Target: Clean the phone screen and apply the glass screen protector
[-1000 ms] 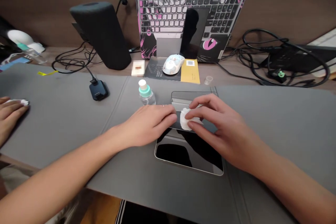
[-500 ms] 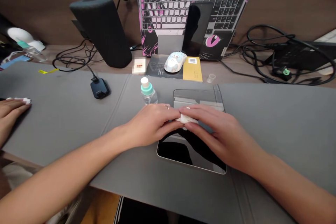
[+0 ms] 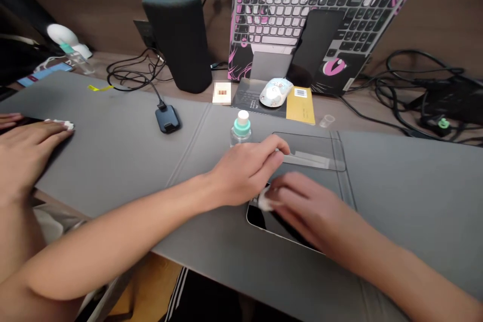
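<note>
A dark-screened tablet lies flat on the grey desk mat. My left hand rests on the tablet's left edge with its fingers curled, gripping it. My right hand, blurred by motion, presses a small white wipe onto the screen near the tablet's near-left part. A small clear bottle with a teal collar and white cap stands just beyond my left hand.
Another person's hand lies on the mat at far left over a white wipe. Behind stand a black speaker, a pink-patterned laptop, a mouse, a yellow card, a small black device and tangled cables.
My right hand has slid the wipe toward me down the screen. My left hand's fingers have curled from flat. The view has shifted, so everything sits further right.
</note>
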`<state>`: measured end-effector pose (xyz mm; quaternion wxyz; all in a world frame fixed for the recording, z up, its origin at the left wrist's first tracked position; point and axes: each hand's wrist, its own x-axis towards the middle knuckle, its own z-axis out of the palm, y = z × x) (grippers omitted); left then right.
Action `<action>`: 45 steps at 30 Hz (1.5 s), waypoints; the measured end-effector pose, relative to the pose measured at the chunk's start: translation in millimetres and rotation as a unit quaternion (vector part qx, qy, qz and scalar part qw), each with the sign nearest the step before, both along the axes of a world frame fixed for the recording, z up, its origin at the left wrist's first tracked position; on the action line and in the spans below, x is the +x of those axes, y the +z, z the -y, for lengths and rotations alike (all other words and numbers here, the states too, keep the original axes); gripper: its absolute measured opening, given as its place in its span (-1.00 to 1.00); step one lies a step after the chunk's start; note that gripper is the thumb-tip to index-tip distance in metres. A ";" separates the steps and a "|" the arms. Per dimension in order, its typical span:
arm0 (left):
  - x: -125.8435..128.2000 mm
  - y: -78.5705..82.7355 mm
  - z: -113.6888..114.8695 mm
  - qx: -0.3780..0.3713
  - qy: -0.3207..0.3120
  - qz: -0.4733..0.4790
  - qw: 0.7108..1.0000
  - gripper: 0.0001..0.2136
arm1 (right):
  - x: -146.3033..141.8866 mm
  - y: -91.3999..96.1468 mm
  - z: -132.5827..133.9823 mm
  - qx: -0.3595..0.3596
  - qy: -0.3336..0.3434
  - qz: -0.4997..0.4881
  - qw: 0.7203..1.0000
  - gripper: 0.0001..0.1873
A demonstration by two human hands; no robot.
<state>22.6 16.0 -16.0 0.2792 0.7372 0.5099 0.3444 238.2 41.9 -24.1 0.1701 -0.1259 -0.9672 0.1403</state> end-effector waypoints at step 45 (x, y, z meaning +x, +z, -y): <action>-8.3 3.1 0.3 0.192 -0.055 0.099 0.975 -0.80 | -2.9 3.6 4.3 0.064 0.055 -0.040 0.996 -0.65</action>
